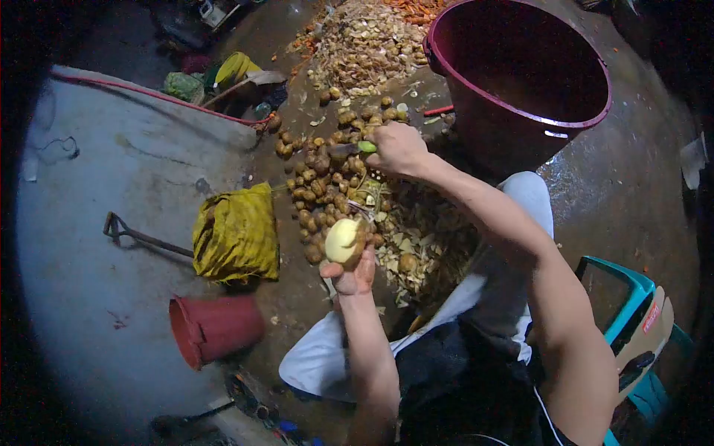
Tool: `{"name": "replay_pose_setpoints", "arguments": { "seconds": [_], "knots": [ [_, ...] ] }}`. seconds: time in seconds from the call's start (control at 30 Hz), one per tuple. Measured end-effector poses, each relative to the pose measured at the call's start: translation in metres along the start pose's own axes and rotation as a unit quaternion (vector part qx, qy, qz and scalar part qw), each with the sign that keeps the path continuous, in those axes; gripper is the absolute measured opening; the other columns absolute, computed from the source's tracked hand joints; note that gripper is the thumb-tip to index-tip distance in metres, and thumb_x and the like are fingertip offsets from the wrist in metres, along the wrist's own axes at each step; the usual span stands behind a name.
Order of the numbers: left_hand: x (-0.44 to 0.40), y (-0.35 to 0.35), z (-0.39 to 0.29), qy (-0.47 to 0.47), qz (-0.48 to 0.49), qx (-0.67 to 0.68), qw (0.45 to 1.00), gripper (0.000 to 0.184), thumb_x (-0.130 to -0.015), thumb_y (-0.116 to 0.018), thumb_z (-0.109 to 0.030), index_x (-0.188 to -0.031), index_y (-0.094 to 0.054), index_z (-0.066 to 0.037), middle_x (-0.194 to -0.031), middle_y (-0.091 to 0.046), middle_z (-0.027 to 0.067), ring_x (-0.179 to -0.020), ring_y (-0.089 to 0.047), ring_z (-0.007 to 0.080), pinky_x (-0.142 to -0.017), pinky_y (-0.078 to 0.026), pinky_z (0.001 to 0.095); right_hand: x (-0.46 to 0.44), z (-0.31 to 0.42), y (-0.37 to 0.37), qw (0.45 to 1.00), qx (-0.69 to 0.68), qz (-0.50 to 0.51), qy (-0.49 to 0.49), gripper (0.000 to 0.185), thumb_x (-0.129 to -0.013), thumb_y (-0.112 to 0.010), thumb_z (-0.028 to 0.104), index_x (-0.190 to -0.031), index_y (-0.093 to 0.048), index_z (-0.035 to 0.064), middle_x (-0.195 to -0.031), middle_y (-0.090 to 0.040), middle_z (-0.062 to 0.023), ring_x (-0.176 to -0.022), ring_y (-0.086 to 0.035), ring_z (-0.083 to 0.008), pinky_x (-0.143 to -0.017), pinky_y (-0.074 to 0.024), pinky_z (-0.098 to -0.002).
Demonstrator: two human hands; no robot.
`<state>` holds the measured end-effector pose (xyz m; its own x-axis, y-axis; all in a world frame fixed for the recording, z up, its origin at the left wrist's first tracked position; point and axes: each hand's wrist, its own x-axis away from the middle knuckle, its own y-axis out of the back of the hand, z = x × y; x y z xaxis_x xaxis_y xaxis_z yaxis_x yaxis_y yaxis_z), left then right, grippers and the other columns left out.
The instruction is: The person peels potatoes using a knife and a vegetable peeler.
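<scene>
My left hand (357, 273) is closed around a partly peeled potato (343, 242). Its bare side is pale yellow, and brown skin still shows on the right. Farther forward, my right hand (398, 149) grips a knife by its green handle (367, 146), the dark blade pointing left over the pile. The knife and the potato are apart. Beneath and beyond both hands lie several unpeeled potatoes (318, 182) on the floor. Peelings (409, 249) are heaped between my legs, close to the left hand's right side.
A large dark red tub (483, 111) stands at the front right. To the left are a yellow sack (236, 234), a tool handle (149, 239) and a red bucket (223, 327). More peelings (364, 44) lie at the far side. A teal chair (621, 275) is at right.
</scene>
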<state>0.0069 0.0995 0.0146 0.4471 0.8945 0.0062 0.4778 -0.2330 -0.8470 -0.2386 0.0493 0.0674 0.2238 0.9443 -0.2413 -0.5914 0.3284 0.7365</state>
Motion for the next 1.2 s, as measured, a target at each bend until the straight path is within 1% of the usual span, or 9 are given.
{"name": "replay_pose_setpoints", "arguments": {
  "seconds": [0.2,0.27,0.43,0.57,0.73,0.83,0.97,1.07,1.2],
  "knots": [
    [0.011,0.01,-0.003,-0.006,-0.131,-0.164,0.978,0.106,-0.049,-0.082,-0.053,-0.134,-0.043,-0.002,-0.134,-0.05,0.009,-0.125,-0.046,0.0289,-0.109,-0.038,0.0446,0.025,0.041,0.01,0.995,-0.02,0.009,0.097,0.022,-0.066,-0.068,0.031,-0.08,-0.066,0.0136,-0.068,-0.063,-0.0148,-0.068,-0.062,-0.0379,-0.065,-0.0502,-0.0476],
    [0.003,0.001,0.002,-0.013,-0.104,-0.148,0.983,0.107,-0.049,-0.08,-0.055,-0.134,-0.043,-0.001,-0.131,-0.052,0.0083,-0.122,-0.048,0.0289,-0.107,-0.039,0.0426,0.014,0.024,0.011,0.998,-0.03,0.051,0.038,0.035,-0.069,-0.072,0.042,-0.092,-0.07,0.015,-0.076,-0.067,-0.015,-0.076,-0.066,-0.0348,-0.069,-0.0526,-0.0464],
    [-0.003,-0.002,0.002,0.052,0.007,0.069,0.996,0.097,-0.048,-0.085,-0.047,-0.13,-0.051,-0.008,-0.131,-0.052,0.008,-0.115,-0.053,0.0253,-0.102,-0.041,0.0416,-0.001,-0.007,-0.014,1.0,-0.023,0.0,0.014,0.028,-0.07,-0.068,0.035,-0.084,-0.069,0.0113,-0.073,-0.065,-0.0163,-0.072,-0.064,-0.0361,-0.067,-0.0524,-0.0467],
    [0.01,0.004,-0.005,0.008,-0.239,-0.13,0.962,0.089,-0.058,-0.078,-0.05,-0.127,-0.051,-0.001,-0.128,-0.055,0.0104,-0.119,-0.051,0.0288,-0.108,-0.038,0.0447,0.024,0.051,0.019,0.995,0.017,0.031,0.094,0.019,-0.068,-0.068,0.028,-0.078,-0.067,0.0119,-0.069,-0.063,-0.0176,-0.069,-0.063,-0.038,-0.067,-0.0511,-0.0476],
    [0.002,0.006,0.003,0.023,-0.004,0.022,0.999,0.087,-0.059,-0.079,-0.046,-0.128,-0.051,-0.001,-0.13,-0.054,0.0107,-0.12,-0.05,0.03,-0.106,-0.04,0.048,0.002,0.008,0.02,0.998,0.009,0.028,-0.049,0.026,-0.07,-0.071,0.037,-0.088,-0.071,0.0176,-0.078,-0.068,-0.0149,-0.077,-0.067,-0.0333,-0.072,-0.0536,-0.0457],
    [-0.002,-0.005,0.003,0.042,0.024,0.143,0.989,0.087,-0.059,-0.079,-0.045,-0.128,-0.05,0.0,-0.129,-0.055,0.0127,-0.12,-0.05,0.0299,-0.104,-0.041,0.0476,0.007,0.021,0.015,0.998,-0.057,0.019,-0.008,0.027,-0.068,-0.071,0.036,-0.089,-0.072,0.0185,-0.077,-0.067,-0.015,-0.077,-0.067,-0.0332,-0.073,-0.0536,-0.0458],
    [-0.001,0.008,0.007,-0.041,-0.162,-0.011,0.986,0.087,-0.059,-0.081,-0.041,-0.128,-0.05,0.001,-0.127,-0.056,0.0146,-0.112,-0.051,0.0321,-0.098,-0.046,0.0455,0.02,0.037,0.02,0.997,-0.009,0.023,0.075,0.027,-0.069,-0.071,0.035,-0.091,-0.072,0.02,-0.075,-0.067,-0.0126,-0.075,-0.066,-0.0332,-0.069,-0.0528,-0.0461],
    [-0.005,-0.007,0.009,0.088,0.043,0.262,0.96,0.099,-0.055,-0.08,-0.046,-0.132,-0.043,0.005,-0.139,-0.044,0.0165,-0.116,-0.047,0.0352,-0.099,-0.047,0.0398,0.0,-0.01,0.006,1.0,0.007,-0.021,-0.019,0.028,-0.07,-0.07,0.035,-0.094,-0.071,0.0199,-0.073,-0.066,-0.0132,-0.074,-0.066,-0.0332,-0.069,-0.0528,-0.0466],
    [-0.004,-0.022,0.009,-0.028,-0.049,0.147,0.988,0.102,-0.053,-0.08,-0.048,-0.132,-0.043,0.005,-0.138,-0.045,0.0166,-0.117,-0.047,0.0343,-0.099,-0.047,0.0391,0.014,0.022,0.01,0.997,-0.068,-0.014,0.043,0.026,-0.068,-0.069,0.032,-0.09,-0.07,0.0174,-0.075,-0.066,-0.0137,-0.073,-0.066,-0.0347,-0.07,-0.0528,-0.0464]
  ]
}}
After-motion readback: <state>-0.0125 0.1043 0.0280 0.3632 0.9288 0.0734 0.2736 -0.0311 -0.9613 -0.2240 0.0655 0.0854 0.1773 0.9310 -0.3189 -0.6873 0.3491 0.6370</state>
